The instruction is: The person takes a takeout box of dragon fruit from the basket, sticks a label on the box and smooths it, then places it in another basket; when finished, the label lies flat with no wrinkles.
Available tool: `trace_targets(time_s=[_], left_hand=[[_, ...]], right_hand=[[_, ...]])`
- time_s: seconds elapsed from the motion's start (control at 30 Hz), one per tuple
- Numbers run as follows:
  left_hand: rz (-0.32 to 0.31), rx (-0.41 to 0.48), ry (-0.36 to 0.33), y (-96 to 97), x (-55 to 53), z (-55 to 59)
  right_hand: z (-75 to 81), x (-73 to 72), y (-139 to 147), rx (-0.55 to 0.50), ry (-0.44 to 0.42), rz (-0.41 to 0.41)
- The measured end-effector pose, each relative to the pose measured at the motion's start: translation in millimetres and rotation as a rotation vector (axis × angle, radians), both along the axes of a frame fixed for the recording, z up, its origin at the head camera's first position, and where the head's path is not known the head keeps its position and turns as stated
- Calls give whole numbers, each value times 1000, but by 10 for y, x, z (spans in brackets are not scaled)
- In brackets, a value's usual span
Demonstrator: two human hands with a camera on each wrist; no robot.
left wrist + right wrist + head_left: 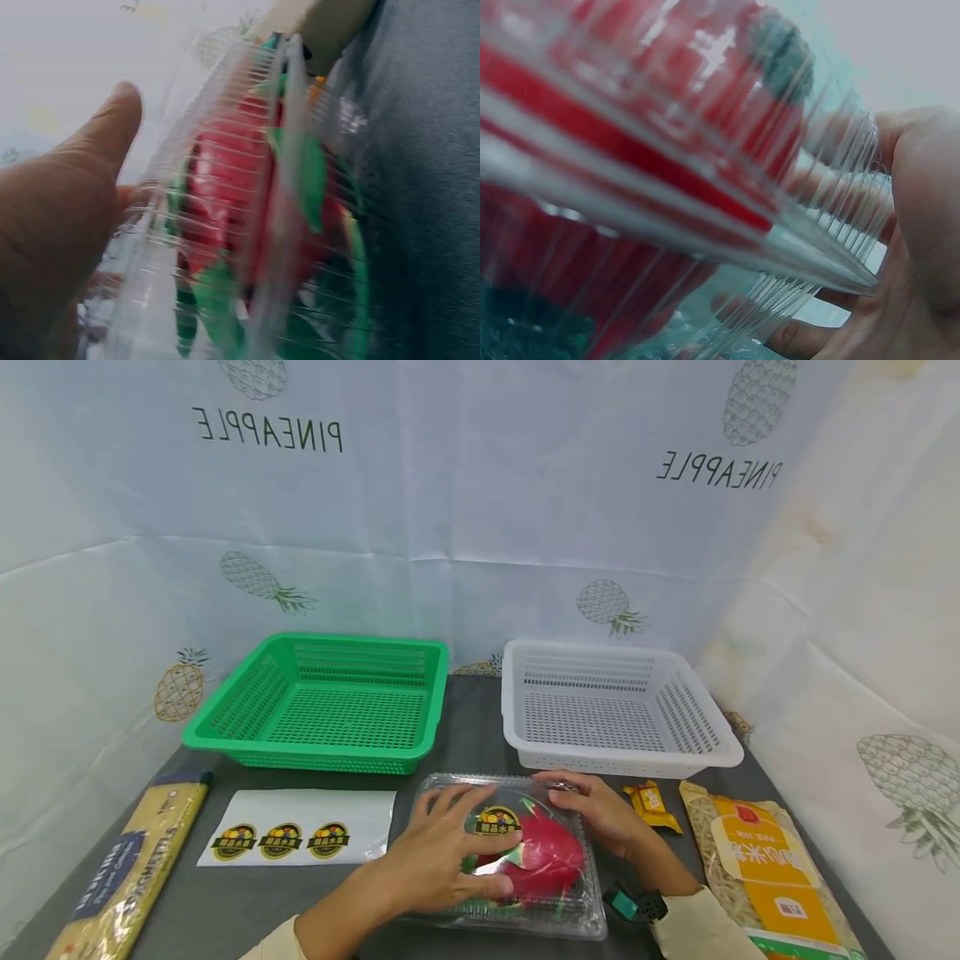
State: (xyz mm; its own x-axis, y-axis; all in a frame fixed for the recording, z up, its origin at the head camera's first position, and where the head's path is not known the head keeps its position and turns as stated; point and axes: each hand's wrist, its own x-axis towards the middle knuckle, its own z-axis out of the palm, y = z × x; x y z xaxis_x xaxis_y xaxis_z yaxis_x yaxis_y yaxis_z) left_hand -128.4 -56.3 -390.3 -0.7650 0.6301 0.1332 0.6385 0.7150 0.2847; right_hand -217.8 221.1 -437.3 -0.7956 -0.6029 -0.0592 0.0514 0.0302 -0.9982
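Note:
A clear plastic clamshell box (577,918) lies near the front of the dark table, its lid down. Through the plastic shows red dragon fruit (551,856) with green leaf tips. One round black and gold sticker (497,821) is on the lid. My left hand (431,856) spreads over the lid's left part, fingers extended, the thumb near the sticker. My right hand (603,814) holds the far right corner; in the right wrist view its fingers (795,337) reach round the ribbed side of the box. A sheet with several round stickers (281,841) lies to the left.
A green basket (330,756) stands at the back left, a white basket (600,760) at the back right. A noodle packet (127,868) lies along the left edge. On the right are a small yellow packet (652,806) and a larger pasta bag (780,868).

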Motion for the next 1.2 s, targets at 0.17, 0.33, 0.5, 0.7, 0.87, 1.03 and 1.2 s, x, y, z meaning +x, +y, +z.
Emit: trace_targets(time_s=[0.17,0.33,0.5,0.7,0.87,1.03,1.2], left_hand=[[82,71,151,-61,105,-95],[225,142,219,-48,215,-199],[319,115,205,-16,255,-226],[310,-16,125,1,216,-172],[243,-95,43,35,108,-96],[195,-132,-5,60,58,-65],[136,-156,0,97,44,-29]], right_hand=[[15,-14,-28,3,5,-10],[24,-7,-28,-6,-1,-23],[20,7,-38,-7,-15,-30],[6,20,-35,-4,-3,-21],[-9,19,-46,-8,-4,-26],[-10,19,-41,1,5,-37],[-15,16,-31,-15,9,-15]])
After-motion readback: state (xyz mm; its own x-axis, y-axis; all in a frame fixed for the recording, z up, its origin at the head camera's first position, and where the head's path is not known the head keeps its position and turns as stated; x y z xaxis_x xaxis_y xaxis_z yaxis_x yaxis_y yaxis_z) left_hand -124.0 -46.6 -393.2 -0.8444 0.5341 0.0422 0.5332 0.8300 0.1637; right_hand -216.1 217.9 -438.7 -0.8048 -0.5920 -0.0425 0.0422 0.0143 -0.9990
